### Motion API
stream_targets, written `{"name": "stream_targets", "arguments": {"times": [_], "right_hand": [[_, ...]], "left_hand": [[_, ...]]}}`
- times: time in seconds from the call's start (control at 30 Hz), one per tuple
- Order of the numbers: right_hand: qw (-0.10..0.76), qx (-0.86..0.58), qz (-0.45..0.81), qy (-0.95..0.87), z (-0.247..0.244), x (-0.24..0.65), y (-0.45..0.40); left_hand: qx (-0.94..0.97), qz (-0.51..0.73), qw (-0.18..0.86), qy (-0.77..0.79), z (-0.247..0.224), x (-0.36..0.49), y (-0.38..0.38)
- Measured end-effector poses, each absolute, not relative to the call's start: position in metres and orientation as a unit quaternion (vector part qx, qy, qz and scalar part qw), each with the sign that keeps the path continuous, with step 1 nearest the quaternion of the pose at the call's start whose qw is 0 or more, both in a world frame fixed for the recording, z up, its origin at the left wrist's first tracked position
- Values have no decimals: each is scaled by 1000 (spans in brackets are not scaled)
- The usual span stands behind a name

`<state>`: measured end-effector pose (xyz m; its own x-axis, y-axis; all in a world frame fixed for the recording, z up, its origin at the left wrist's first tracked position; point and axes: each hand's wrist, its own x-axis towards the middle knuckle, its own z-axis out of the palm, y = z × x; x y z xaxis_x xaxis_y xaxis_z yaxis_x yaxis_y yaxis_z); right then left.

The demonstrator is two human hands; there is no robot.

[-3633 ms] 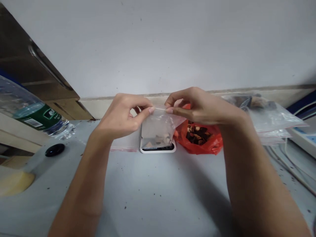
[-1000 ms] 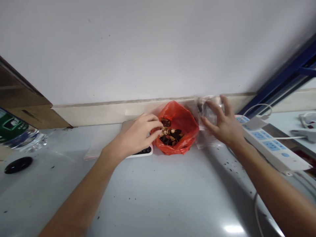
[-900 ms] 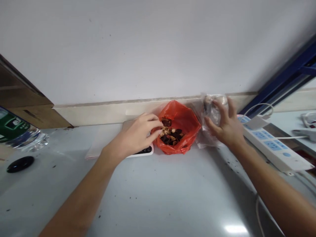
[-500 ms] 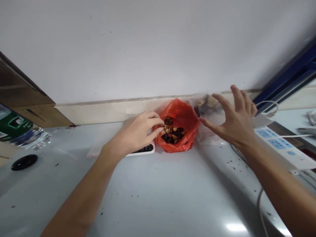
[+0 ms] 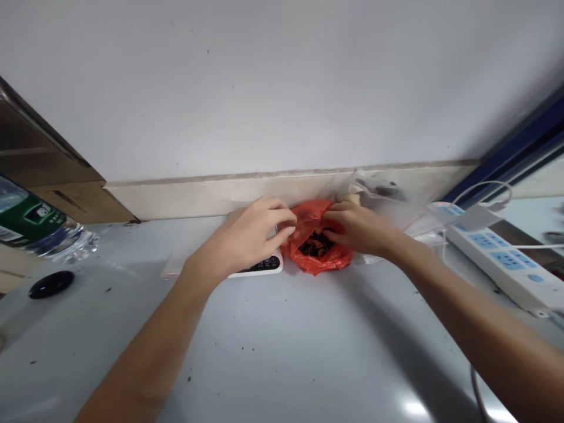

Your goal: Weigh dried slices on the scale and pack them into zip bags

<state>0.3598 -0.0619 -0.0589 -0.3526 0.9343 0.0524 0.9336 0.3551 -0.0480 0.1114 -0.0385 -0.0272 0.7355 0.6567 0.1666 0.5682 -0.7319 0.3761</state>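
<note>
A red plastic bag (image 5: 315, 264) stands with its mouth up near the wall, dark and tan dried pieces (image 5: 316, 244) inside. My left hand (image 5: 255, 235) pinches the bag's left rim between thumb and fingers. My right hand (image 5: 359, 229) reaches over the right rim, its fingertips bent into the mouth; what they hold, if anything, is hidden. Partly under my left hand lies a white scale (image 5: 275, 267) with black buttons. Behind my right hand, clear plastic bags (image 5: 392, 197) with pale and dark pieces rest against the wall.
On the left are a water bottle with a green label (image 5: 39, 220) and a black oval object (image 5: 51, 284). A white power strip (image 5: 506, 258) with cables lies on the right. Small dark crumbs dot the grey table (image 5: 273, 352).
My right hand has moved left and down from the clear bags to the red bag, its fingers closing in. The red bag's mouth is lower and narrower. My left hand has stayed on the rim.
</note>
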Motion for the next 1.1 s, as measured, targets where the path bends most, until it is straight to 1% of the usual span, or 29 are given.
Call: {"name": "stream_targets", "arguments": {"times": [0.07, 0.13, 0.27, 0.43, 0.57, 0.73, 0.77, 0.87, 0.97, 1.03, 1.1], "right_hand": [[43, -583, -19, -811, -61, 358, -61], [70, -614, -64, -784, -63, 360, -61], [109, -722, -164, -664, -61, 368, -63], [87, -826, -116, -545, -49, 376, -69], [112, -823, -92, -550, -46, 379, -75], [234, -748, -93, -614, -49, 394, -76], [247, -737, -105, -620, -51, 400, -75], [229, -741, -158, -611, -61, 421, -73], [210, -773, -158, -578, -77, 434, -76], [219, -782, -156, -562, -84, 434, -82], [211, -796, -171, -541, -87, 428, -89]], "left_hand": [[919, 146, 153, 333, -28, 110, -38], [920, 150, 153, 329, -28, 109, -36], [922, 147, 155, 324, -28, 108, -36], [927, 146, 173, 299, -31, 119, -42], [939, 141, 171, 264, -35, 147, -49], [945, 74, 153, 279, -37, 195, -55], [945, 58, 148, 285, -38, 203, -55], [945, 10, 118, 304, -42, 218, -56], [946, -26, 102, 307, -47, 225, -56], [947, -26, 107, 302, -49, 227, -56], [946, -5, 124, 299, -50, 227, -57]]}}
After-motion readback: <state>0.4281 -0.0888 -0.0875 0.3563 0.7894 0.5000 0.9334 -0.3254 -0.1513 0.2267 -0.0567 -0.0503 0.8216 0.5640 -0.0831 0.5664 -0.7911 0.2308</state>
